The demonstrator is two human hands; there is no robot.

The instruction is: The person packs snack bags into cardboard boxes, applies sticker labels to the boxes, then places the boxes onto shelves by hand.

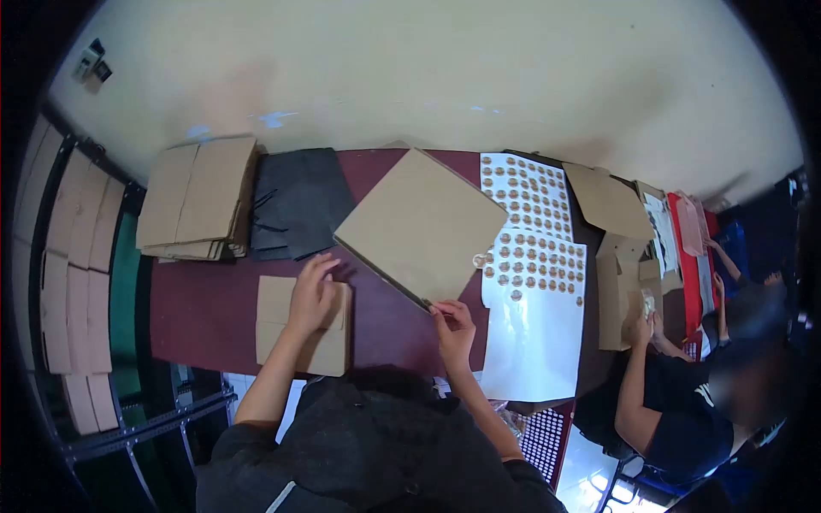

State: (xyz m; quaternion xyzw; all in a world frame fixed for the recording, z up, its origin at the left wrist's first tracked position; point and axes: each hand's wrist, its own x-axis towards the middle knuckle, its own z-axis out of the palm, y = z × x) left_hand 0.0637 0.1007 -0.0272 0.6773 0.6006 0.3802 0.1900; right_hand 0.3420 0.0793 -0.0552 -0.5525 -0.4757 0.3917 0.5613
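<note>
A large closed cardboard box lies turned like a diamond at the middle of the dark red table. My right hand pinches its near corner between thumb and fingers. My left hand has its fingers apart and holds nothing; it hovers just left of the box's near edge, over a smaller cardboard box. Beyond my left hand is a pile of black sheets or bags. White sheets with rows of round brown stickers lie right of the large box.
Flattened cardboard is stacked at the table's far left. Boxes fill a rack at the left edge. On the right, a seated person handles a small item beside an open carton. Another person's arms show beyond.
</note>
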